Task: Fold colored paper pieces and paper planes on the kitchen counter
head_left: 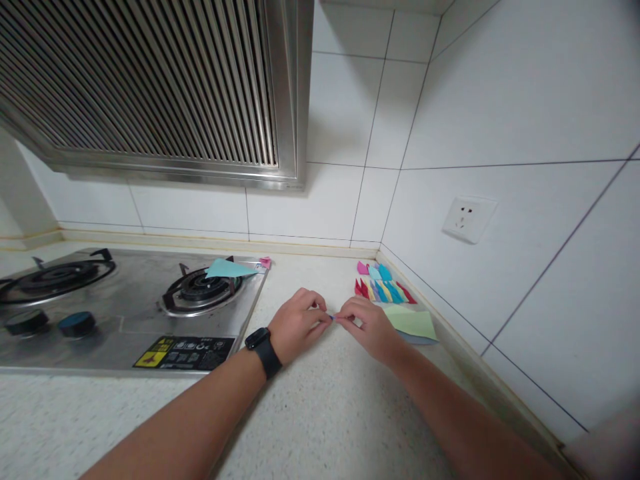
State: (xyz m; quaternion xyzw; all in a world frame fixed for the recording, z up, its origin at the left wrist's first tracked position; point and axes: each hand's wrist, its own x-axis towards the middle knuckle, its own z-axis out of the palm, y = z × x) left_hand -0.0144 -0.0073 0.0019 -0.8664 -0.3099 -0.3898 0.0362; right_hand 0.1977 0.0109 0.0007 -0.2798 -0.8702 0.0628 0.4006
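Over the speckled counter [320, 400], my left hand [297, 325] and my right hand [367, 325] meet fingertip to fingertip. Both are closed in a pinch on a small blue piece [332, 318], mostly hidden by the fingers; it looks like paper. Just beyond my right hand lie rows of small folded paper pieces [383, 291] in red, yellow, blue and teal, with pink and blue ones [374, 271] behind them. A stack of pale green paper sheets [413, 323] sits beside my right wrist, partly covered by it. My left wrist wears a black watch [263, 350].
A steel gas stove [135, 293] stands on the left, with a light-blue paper [227, 269] over its right burner and a pink paper piece [265, 263] at its corner. Above hangs a range hood [175, 87]. The tiled wall at right holds a socket [469, 219].
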